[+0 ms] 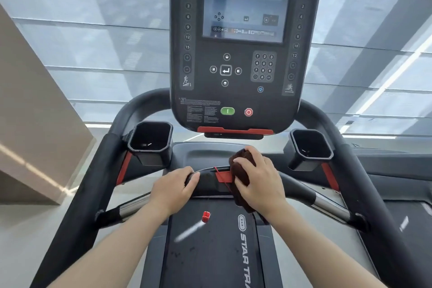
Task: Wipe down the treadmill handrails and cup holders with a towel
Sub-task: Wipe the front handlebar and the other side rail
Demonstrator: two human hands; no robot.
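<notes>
A black treadmill fills the view. Its curved front crossbar runs across the middle, below the console. My left hand grips this bar left of centre. My right hand presses a dark brown towel over the bar just right of the red safety-key tab; part of the towel hangs below my palm. Two black cup holders sit on either side, the left cup holder and the right cup holder. The long side handrails, left handrail and right handrail, slope down towards me.
The console with screen, keypad, green start and red stop buttons stands above the bar. A red safety clip dangles on a cord over the running belt. A beige wall is at the left, large windows behind.
</notes>
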